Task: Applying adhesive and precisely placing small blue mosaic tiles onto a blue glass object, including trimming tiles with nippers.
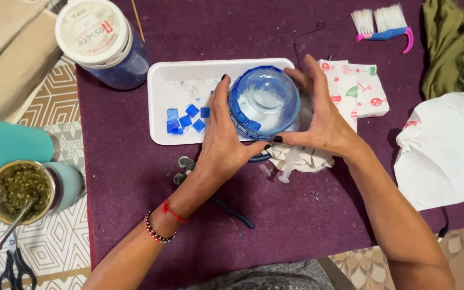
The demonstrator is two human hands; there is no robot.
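A clear glass bowl [266,99] with blue mosaic tiles stuck along its rim is held over a white tray [162,75]. My left hand [223,140] grips its left side, and my right hand [322,119] cups its right side. Both thumbs meet under the near edge. Several loose blue glass tiles [185,120] lie in the tray just left of my left hand. Under my hands lie a crumpled pale cloth [303,158], a clear syringe [287,169] and dark-handled pliers [232,210], partly hidden by my left wrist.
All sits on a purple cloth [296,215]. A lidded jar [100,43] stands at the back left, and a cup of green herb with a metal straw [20,190] is on the left. Scissors [14,268], patterned napkins [363,88], a small brush [385,24] and white paper [441,150] surround.
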